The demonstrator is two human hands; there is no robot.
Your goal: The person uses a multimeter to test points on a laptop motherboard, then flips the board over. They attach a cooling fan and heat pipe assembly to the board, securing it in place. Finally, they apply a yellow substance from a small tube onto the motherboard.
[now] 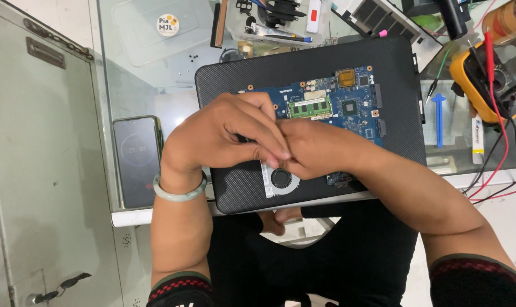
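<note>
My left hand (226,133) and right hand (315,149) meet, fingers curled, over the blue motherboard (337,105); what they grip stays hidden.

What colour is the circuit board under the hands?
Blue, seen in the head view: the circuit board lies on a black laptop shell.

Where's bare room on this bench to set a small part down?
Bare glass lies between the phone and the clear lid. The laptop lid's dark margin around the blue board is free. Crowded: multimeter side, tools behind.

Matt textured black plastic laptop shell (394,102), glossy blue circuit board (349,108), smooth glass tabletop (150,74), glossy phone (137,162).
</note>
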